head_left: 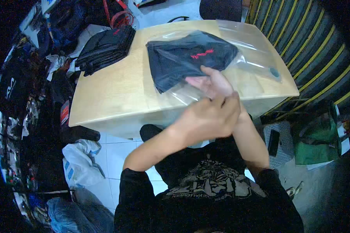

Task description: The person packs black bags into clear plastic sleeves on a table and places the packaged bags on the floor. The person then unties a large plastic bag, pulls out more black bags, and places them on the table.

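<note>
Black printed T-shirt (217, 209), cut off below, fronts the worktop (112, 97), where a folded dark garment (175, 58) in clear plastic (175, 98) lies just beyond the right grip (217, 82), blurred, seemingly open; the left grip (212, 119), curled, partly hides it, grasping what I cannot tell.

Left hand (217, 116): motion-blurred; overlaps the right wrist, so contact there cannot be confirmed. Right hand (216, 83): fingers smeared, outlines uncertain. Clear bag (256, 46): near edge partly behind the hands, its limit unclear. Black cloth (171, 62): near right part covered by the right hand; red lettering (202, 53) illegible. Cloth stack (105, 48): lower layers mostly hidden, count indeterminate. Shirt (206, 211): cut by bottom edge, small print unreadable. Dark chair (221, 9): cut by top edge. Clutter along left margin: lost in shadow.
</note>
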{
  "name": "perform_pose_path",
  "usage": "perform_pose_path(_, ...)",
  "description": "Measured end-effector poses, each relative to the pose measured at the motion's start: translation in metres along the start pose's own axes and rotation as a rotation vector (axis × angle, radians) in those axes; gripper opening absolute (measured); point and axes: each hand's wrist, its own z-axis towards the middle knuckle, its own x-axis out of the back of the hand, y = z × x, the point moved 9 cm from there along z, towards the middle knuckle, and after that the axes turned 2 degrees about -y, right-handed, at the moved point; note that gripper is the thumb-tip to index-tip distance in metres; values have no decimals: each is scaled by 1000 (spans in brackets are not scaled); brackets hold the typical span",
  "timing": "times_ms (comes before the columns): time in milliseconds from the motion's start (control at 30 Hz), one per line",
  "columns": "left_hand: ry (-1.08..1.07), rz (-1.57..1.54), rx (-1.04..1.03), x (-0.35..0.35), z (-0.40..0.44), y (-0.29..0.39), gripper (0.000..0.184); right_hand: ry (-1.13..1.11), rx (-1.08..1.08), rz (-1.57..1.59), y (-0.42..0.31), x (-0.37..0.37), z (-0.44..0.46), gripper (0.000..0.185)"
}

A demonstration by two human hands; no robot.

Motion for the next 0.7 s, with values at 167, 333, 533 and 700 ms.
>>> perform_pose_path(167, 92, -159, 58, -15, -18, 26, 29, -184, 283, -200, 9, -10, -10, 54)
perform_pose_path(333, 46, -167, 3, -7, -20, 46, 28, 0, 400, -141, 10, -37, -33, 37)
perform_pose_path(533, -11, -242, -67, -17, -37, 65, 28, 55, 355, -145, 17, 10, 5, 36)
perform_pose_path(700, -70, -453, 129, -24, -46, 41, 27, 57, 362, -118, 16, -16, -18, 40)
